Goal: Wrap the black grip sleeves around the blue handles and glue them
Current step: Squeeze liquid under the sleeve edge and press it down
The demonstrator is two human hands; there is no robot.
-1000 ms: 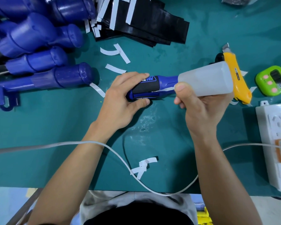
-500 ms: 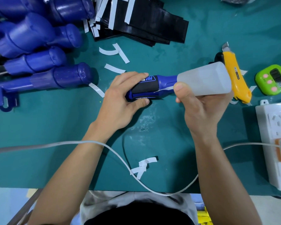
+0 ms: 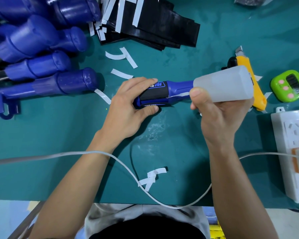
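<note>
A blue handle [image 3: 177, 87] lies across the middle of the green mat, with a black grip sleeve [image 3: 154, 94] wrapped round its thick end. My left hand [image 3: 128, 107] clasps that end, fingers over the top and thumb underneath. My right hand [image 3: 217, 116] holds a translucent white glue bottle [image 3: 223, 86] tilted sideways, its nozzle end pointing left at the handle's narrow part; the nozzle tip is hidden behind my thumb. A stack of flat black sleeves [image 3: 155, 26] with white backing strips lies at the top. More blue handles [image 3: 47, 85] are piled at the upper left.
A yellow utility knife [image 3: 256, 94] lies behind the bottle. A green timer [image 3: 289, 86] and a white power strip [image 3: 291, 152] sit at the right edge. A white cable [image 3: 128, 169] loops over my left forearm. Peeled white strips [image 3: 152, 176] litter the mat.
Almost nothing has moved. Both hands keep their hold; the bottle and handle have shifted only slightly.
</note>
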